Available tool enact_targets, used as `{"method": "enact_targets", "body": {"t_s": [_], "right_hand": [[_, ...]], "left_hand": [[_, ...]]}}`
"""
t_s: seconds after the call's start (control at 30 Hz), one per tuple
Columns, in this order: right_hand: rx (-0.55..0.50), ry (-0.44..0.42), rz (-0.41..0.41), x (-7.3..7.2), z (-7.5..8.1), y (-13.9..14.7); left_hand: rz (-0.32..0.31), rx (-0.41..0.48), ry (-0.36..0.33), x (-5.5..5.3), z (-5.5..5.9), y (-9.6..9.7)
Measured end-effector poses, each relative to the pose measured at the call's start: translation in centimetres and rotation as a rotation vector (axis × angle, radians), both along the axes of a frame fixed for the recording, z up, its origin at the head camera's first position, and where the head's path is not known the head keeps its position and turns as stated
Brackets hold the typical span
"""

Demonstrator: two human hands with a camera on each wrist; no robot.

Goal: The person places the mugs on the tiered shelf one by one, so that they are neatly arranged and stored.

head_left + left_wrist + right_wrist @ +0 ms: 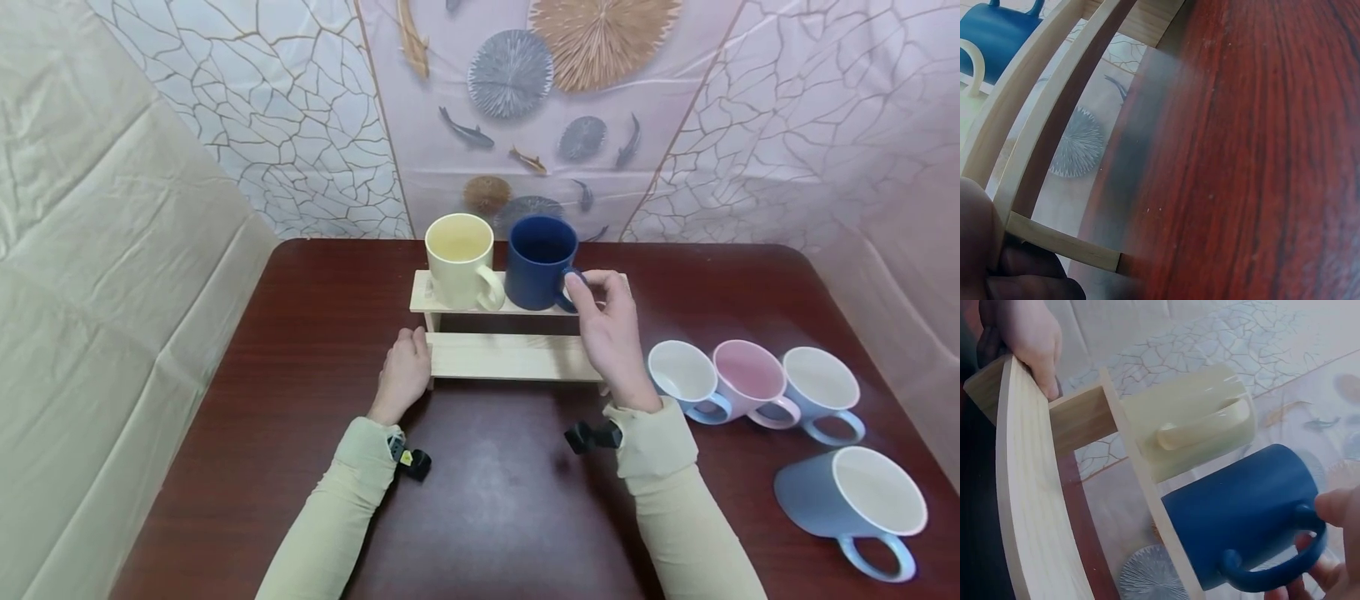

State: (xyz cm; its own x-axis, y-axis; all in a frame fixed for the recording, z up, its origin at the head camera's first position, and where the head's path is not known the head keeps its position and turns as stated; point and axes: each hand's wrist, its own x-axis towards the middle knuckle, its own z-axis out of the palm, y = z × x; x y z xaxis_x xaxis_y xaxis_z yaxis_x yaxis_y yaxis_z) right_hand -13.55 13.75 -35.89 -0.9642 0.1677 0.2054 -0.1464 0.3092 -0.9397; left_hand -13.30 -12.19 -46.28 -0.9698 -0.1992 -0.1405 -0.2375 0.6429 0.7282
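Note:
A small two-tier wooden rack (517, 358) stands on the table. On its upper tier are a pale yellow mug (450, 279) and, to the right of it, a navy blue mug (532, 275), both upright. My right hand (611, 337) pinches the navy mug's handle between thumb and fingers. The mug's base sits at the upper board in the right wrist view. At the rack's left side, my left hand (403, 377) grips the end of the lower board (1054, 112), with fingers curled beneath it in the left wrist view. The lower tier bears nothing.
Right of the rack, two light blue mugs with white insides (682, 371) (821, 383) flank a pink mug (750, 371) in a row. Nearer, a larger blue mug (813, 492) lies tilted on the dark red table (322, 317). Patterned cloth (300, 100) hangs behind.

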Motion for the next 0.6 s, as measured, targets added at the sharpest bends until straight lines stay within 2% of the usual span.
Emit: {"method": "enact_targets", "body": {"t_s": [0.23, 0.37, 0.5, 0.6], "right_hand": [[0.002, 0.011, -0.107, 3.2, 1.3, 1.3], [0.019, 0.032, -0.193, 4.7, 1.0, 2.8], [0.02, 0.052, -0.264, 6.9, 0.7, 4.5], [0.017, 0.123, -0.317, 8.7, 0.3, 6.2]], "left_hand": [[0.003, -0.001, 0.002, -0.1, 0.0, -0.2], [0.0, 0.003, 0.005, 0.0, 0.2, -0.4], [-0.007, 0.001, 0.0, 0.2, 0.1, -0.5], [-0.015, 0.004, 0.003, 0.2, 0.0, -0.4]]}}
